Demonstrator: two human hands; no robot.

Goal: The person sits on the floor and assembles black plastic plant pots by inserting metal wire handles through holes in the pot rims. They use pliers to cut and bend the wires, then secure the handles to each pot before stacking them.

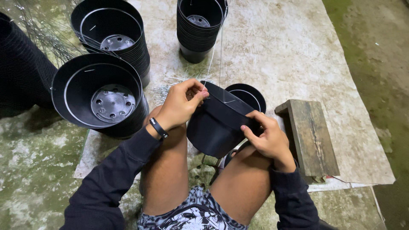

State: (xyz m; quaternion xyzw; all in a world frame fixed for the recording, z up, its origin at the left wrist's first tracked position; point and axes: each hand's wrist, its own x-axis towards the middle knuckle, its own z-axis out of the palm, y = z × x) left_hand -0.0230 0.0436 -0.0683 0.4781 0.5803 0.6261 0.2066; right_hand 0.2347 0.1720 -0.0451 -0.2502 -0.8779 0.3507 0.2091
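Observation:
I hold a black plastic pot (217, 123) tilted on its side above my knees. My left hand (181, 104) grips its rim on the left and pinches a thin wire (211, 59) that runs up from the rim. My right hand (266, 136) clasps the pot's right side, fingers curled over the rim. A black band sits on my left wrist. Another black pot (249, 96) lies just behind the held one.
Stacks of black pots stand at the left (102, 96), upper left (113, 36) and top centre (200, 27). A bundle of loose wires (47, 40) lies at the far left. A small wooden stool (309, 136) sits to my right on a pale mat (298, 55).

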